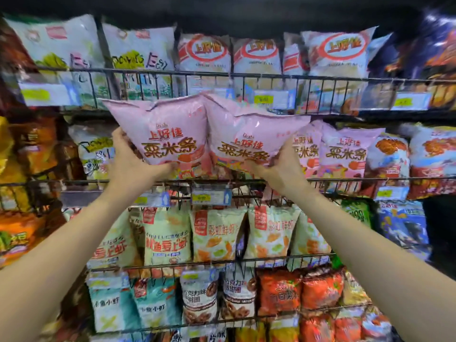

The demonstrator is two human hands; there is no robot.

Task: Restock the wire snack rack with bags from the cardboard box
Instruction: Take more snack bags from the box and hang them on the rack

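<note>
Two pink snack bags are held side by side in front of the wire snack rack's [246, 181] second tier. My left hand [133, 159] grips the lower left edge of the left pink bag [167, 129]. My right hand [281, 169] grips the lower right edge of the right pink bag [249, 134]. Both bags are upright, touching each other, just above the tier's front rail. More pink bags of the same kind [343, 149] stand in that tier to the right. The cardboard box is out of view.
White and red bags [204, 53] fill the top tier. Pale green and white bags [217, 233] hang in the third tier below my hands, with teal, white and orange bags lower down. Price tags [212, 196] clip to the rails. Orange bags crowd the left.
</note>
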